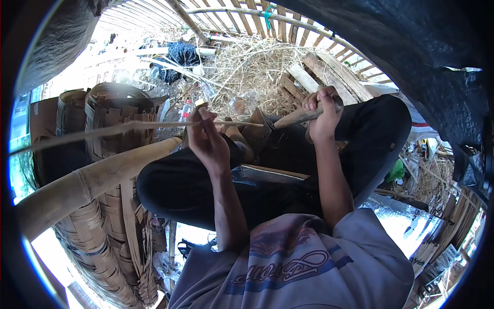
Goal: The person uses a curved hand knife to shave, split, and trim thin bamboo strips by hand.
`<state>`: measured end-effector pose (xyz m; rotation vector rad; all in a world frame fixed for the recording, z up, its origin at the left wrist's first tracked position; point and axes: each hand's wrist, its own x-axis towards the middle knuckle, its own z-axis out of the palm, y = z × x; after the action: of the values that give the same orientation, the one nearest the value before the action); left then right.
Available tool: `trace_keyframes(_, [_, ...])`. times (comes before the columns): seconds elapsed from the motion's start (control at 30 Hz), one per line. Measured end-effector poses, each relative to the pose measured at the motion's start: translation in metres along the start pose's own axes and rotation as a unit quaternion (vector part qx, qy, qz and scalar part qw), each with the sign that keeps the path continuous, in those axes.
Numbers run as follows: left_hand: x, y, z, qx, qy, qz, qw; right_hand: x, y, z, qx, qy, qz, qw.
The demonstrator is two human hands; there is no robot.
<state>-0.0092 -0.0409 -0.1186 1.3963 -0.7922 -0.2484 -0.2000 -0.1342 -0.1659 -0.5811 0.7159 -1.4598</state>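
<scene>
My left hand [210,140] is raised above my left knee, its fingers closed round a thin bamboo strip [108,131]. The strip runs from the far left across to the middle, its tip close to a dark blade. My right hand [325,117] grips the thick wooden handle of a knife [296,118] above my right thigh. The knife's broad dark blade points left and down between my legs. Whether blade and strip touch, I cannot tell. A bare foot [237,138] shows just beyond my left hand.
A thick bamboo pole [98,180] slants in from the left beside woven bamboo baskets [105,116]. Straw and shavings [247,67] cover the ground ahead, with wooden boards [329,77], a plastic bottle [186,109] and dark bundled cloth [180,56]. A slatted bamboo fence [288,23] stands behind.
</scene>
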Motion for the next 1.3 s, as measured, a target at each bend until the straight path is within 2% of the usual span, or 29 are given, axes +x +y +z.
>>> trace_keyframes(0.07, [0.002,-0.020,0.000,0.217,-0.095,0.035,0.971,-0.002,-0.023,0.011,0.006,0.046,-0.029,0.998])
trace_keyframes(0.13, [-0.007,-0.032,0.008,0.278,-0.142,-0.099,0.945,-0.005,-0.047,0.019,0.037,0.026,-0.050,0.998])
trace_keyframes(0.17, [-0.011,-0.052,0.009,0.302,-0.178,-0.126,0.928,-0.005,-0.056,0.017,0.027,0.003,-0.061,0.998])
trace_keyframes(0.2, [-0.021,-0.083,0.011,0.268,-0.165,-0.139,0.939,-0.007,-0.066,0.022,0.022,0.022,-0.075,0.997])
trace_keyframes(0.3, [-0.031,-0.114,0.019,0.317,-0.188,-0.113,0.923,-0.010,-0.087,0.026,0.027,-0.014,-0.086,0.996])
trace_keyframes(0.37, [-0.038,-0.122,0.024,0.333,-0.212,-0.190,0.899,-0.009,-0.094,0.022,-0.022,-0.063,-0.082,0.994])
trace_keyframes(0.47, [-0.047,-0.151,0.023,0.301,-0.201,-0.174,0.916,-0.012,-0.107,0.021,0.005,-0.036,-0.091,0.995])
trace_keyframes(0.5, [-0.049,-0.156,0.022,0.327,-0.198,-0.172,0.908,-0.015,-0.111,0.023,-0.044,-0.062,-0.088,0.993])
trace_keyframes(0.6, [-0.049,-0.161,0.019,0.334,-0.156,-0.156,0.916,-0.014,-0.120,0.020,-0.039,-0.064,-0.096,0.993])
trace_keyframes(0.63, [-0.046,-0.154,0.021,0.303,-0.129,-0.114,0.937,-0.012,-0.120,0.017,-0.013,-0.045,-0.095,0.994])
trace_keyframes(0.77, [-0.030,-0.113,0.028,0.256,-0.109,-0.134,0.951,-0.005,-0.125,0.014,0.003,-0.058,-0.099,0.993])
trace_keyframes(0.83, [-0.027,-0.092,0.031,0.102,-0.083,-0.162,0.978,-0.004,-0.125,0.014,0.016,-0.064,-0.094,0.993])
trace_keyframes(0.87, [-0.024,-0.074,0.031,0.102,-0.078,-0.158,0.979,-0.003,-0.124,0.015,0.029,-0.066,-0.089,0.993])
trace_keyframes(0.93, [-0.022,-0.039,0.027,0.015,-0.081,-0.247,0.966,-0.006,-0.121,0.019,0.032,-0.073,-0.093,0.993])
trace_keyframes(1.0, [-0.024,-0.022,0.020,-0.029,-0.082,-0.263,0.961,-0.006,-0.115,0.018,0.025,-0.072,-0.078,0.994])
trace_keyframes(1.07, [-0.026,0.005,0.016,-0.199,-0.071,-0.338,0.917,-0.008,-0.112,0.018,0.021,-0.075,-0.069,0.995])
trace_keyframes(1.1, [-0.027,0.014,0.016,-0.253,-0.036,-0.381,0.888,-0.010,-0.112,0.019,0.016,-0.098,-0.068,0.993])
trace_keyframes(1.13, [-0.029,0.018,0.009,-0.254,-0.033,-0.380,0.889,-0.011,-0.113,0.023,0.011,-0.120,-0.067,0.990])
trace_keyframes(1.2, [-0.035,0.023,-0.007,-0.346,-0.014,-0.447,0.825,-0.016,-0.122,0.031,-0.020,-0.140,-0.080,0.987])
trace_keyframes(1.27, [-0.041,0.032,-0.019,-0.348,0.003,-0.470,0.812,-0.018,-0.132,0.041,0.001,-0.227,-0.118,0.967])
trace_keyframes(1.3, [-0.048,0.031,-0.030,-0.403,-0.028,-0.487,0.774,-0.019,-0.139,0.045,-0.016,-0.239,-0.132,0.962])
